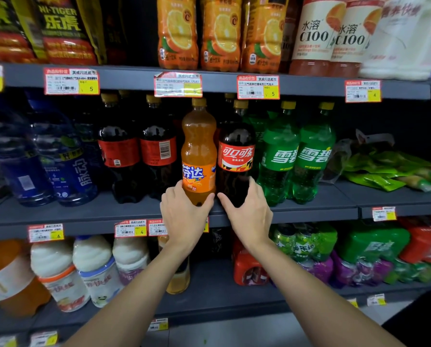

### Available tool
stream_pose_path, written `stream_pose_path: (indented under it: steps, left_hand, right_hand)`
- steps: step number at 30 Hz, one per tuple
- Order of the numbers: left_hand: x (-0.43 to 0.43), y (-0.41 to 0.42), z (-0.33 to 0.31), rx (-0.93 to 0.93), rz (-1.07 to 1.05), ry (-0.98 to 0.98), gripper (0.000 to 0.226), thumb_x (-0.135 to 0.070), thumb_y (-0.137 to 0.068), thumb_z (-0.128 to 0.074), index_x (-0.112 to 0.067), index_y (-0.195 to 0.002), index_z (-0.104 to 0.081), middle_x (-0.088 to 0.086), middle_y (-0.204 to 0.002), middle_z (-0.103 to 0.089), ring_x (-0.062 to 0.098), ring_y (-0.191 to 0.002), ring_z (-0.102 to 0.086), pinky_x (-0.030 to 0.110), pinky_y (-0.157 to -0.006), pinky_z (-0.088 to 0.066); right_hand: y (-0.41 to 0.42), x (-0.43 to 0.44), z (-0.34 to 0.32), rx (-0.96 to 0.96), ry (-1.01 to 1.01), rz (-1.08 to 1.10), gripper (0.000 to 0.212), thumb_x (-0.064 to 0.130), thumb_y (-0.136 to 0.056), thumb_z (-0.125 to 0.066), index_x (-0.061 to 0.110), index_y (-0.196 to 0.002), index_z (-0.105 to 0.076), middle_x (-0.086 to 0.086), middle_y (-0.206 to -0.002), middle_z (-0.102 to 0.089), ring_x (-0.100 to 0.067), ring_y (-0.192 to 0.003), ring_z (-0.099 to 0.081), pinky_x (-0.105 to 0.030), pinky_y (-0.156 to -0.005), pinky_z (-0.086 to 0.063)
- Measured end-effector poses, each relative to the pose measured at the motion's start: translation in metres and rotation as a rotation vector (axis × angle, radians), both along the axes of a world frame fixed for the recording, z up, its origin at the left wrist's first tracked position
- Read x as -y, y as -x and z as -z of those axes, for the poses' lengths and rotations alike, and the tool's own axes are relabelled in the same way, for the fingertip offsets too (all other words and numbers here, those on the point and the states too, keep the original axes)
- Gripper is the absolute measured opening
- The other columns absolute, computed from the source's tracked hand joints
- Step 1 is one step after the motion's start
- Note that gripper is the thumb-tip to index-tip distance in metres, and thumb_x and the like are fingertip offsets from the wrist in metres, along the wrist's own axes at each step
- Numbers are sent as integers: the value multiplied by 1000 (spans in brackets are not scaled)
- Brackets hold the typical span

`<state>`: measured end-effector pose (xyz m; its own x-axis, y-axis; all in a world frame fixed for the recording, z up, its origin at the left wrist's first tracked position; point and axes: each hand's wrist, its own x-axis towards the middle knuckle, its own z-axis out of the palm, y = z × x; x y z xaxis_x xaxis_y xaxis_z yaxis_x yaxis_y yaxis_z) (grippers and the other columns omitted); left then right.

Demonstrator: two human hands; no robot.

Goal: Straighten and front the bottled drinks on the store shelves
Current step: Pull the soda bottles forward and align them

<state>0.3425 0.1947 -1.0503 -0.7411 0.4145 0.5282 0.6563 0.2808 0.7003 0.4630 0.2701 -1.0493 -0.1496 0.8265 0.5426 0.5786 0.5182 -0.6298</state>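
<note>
An orange soda bottle (198, 151) stands upright at the front edge of the middle shelf (84, 216), its label facing me. My left hand (184, 214) wraps around its base. Right beside it stands a dark cola bottle (236, 156) with a red label facing out. My right hand (249, 211) cups the cola bottle's base, thumb on its left side and fingers on its right. Two more cola bottles (139, 149) stand further back to the left with their labels turned away. Two green lemon-lime bottles (297, 154) stand to the right, labels forward.
Blue water bottles (59, 156) fill the left of the middle shelf, and green snack bags (389, 169) lie at its right. The shelf above holds orange juice bottles (219, 33). White milk drink bottles (94, 269) and canned multipacks (309, 249) sit below.
</note>
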Motion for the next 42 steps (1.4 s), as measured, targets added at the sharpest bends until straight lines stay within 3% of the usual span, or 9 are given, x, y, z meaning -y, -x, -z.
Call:
stream_pose_path:
  steps: [6, 11, 15, 20, 24, 27, 31, 42]
  left_hand:
    - [0, -6, -1, 15, -70, 7, 83, -67, -68, -79, -10, -125, -57, 6, -113, -60, 25, -111, -54, 40, -96, -43]
    - [1, -6, 2, 43, -38, -6, 86, -69, -69, -77, -12, -130, -54, 3, -121, -61, 23, -114, -53, 41, -99, -45]
    - [2, -6, 6, 67, -8, -39, 81, -65, -71, -76, -15, -132, -52, 1, -118, -63, 21, -111, -53, 40, -98, -43]
    - [3, 0, 3, 51, 21, -16, 84, -65, -71, -76, -17, -136, -52, -4, -122, -64, 20, -116, -52, 39, -102, -39]
    - [14, 14, 3, 20, 130, -23, 61, -74, -82, -58, -32, -126, -60, -22, -111, -59, 8, -108, -49, 32, -98, -35]
    - [18, 23, 3, 17, 197, -40, 50, -72, -87, -53, -38, -123, -62, -29, -102, -56, 8, -102, -50, 44, -97, -45]
    - [14, 23, 5, 68, 202, -16, 77, -79, -77, -59, -30, -137, -53, -10, -116, -61, 13, -108, -52, 43, -95, -49]
    - [6, 24, 8, 17, 208, -42, 77, -72, -75, -69, -25, -135, -56, -11, -118, -63, 5, -110, -47, 27, -94, -39]
  right_hand:
    - [-7, -13, -3, -31, 51, -112, 80, 56, -82, -74, 18, -147, -45, 2, -135, -57, -20, -125, -54, -38, -99, -47]
    - [-8, -15, -3, -56, 69, -129, 79, 50, -83, -76, 17, -147, -43, 1, -133, -55, -21, -123, -54, -34, -97, -43]
    - [-10, -15, -3, -45, 71, -163, 80, 50, -85, -75, 17, -149, -41, 0, -131, -56, -25, -110, -60, -41, -94, -50]
    - [-25, -26, -9, 111, 72, -234, 74, 40, -93, -61, 10, -155, -35, -10, -124, -63, -26, -109, -62, -42, -97, -50]
    - [-30, -32, -20, 57, 114, -269, 64, 29, -94, -47, 7, -153, -37, -22, -119, -68, -33, -113, -63, -42, -103, -48]
    - [-25, -32, -26, 61, 104, -255, 63, 39, -97, -52, 11, -151, -40, -17, -118, -68, -31, -113, -63, -41, -102, -47]
    - [-15, -22, -22, 99, 107, -190, 91, 69, -80, -65, 20, -150, -34, -1, -137, -59, -25, -123, -58, -42, -97, -51]
    - [-5, -22, -8, -14, 70, -123, 86, 58, -79, -75, 17, -145, -39, -1, -131, -55, -24, -121, -56, -39, -94, -46]
